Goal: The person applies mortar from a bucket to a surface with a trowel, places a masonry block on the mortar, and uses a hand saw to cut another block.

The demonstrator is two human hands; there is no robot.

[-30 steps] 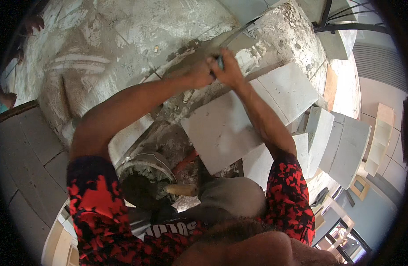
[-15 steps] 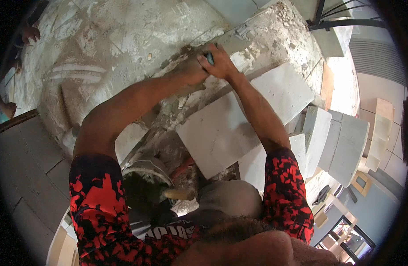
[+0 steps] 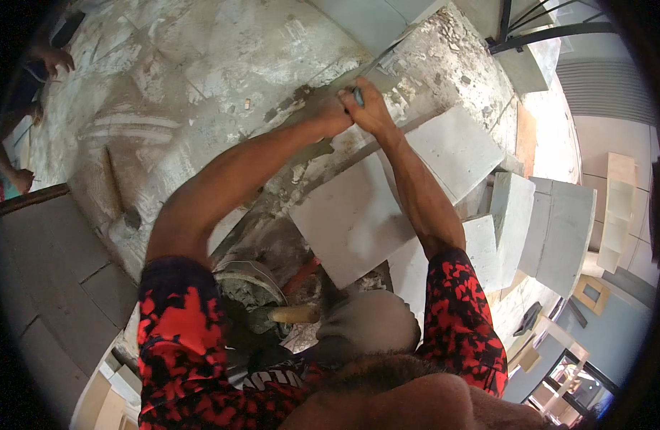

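My right hand (image 3: 373, 111) is closed around a blue-grey handle (image 3: 358, 95) of a tool. My left hand (image 3: 333, 117) is closed beside it on the same tool, its fingers partly hidden. A thin long edge (image 3: 387, 54) runs from the hands toward the upper right along the rough, mortar-stained surface. Below my arms lie white blocks (image 3: 452, 150) at an angle. Near my body a bucket (image 3: 251, 272) of grey mortar holds a wooden-handled tool (image 3: 294, 314), partly in shadow.
Grey blocks (image 3: 43, 265) form a raised surface at the left. Another person's hands (image 3: 54, 59) show at the far left edge. More blocks (image 3: 559, 236) stand at right, with a black metal frame (image 3: 545, 37) above. A red object (image 3: 301, 272) lies beside the bucket.
Both hands moved slightly down and left, then back up and right, still together on the tool. The surroundings have shifted a little in view.
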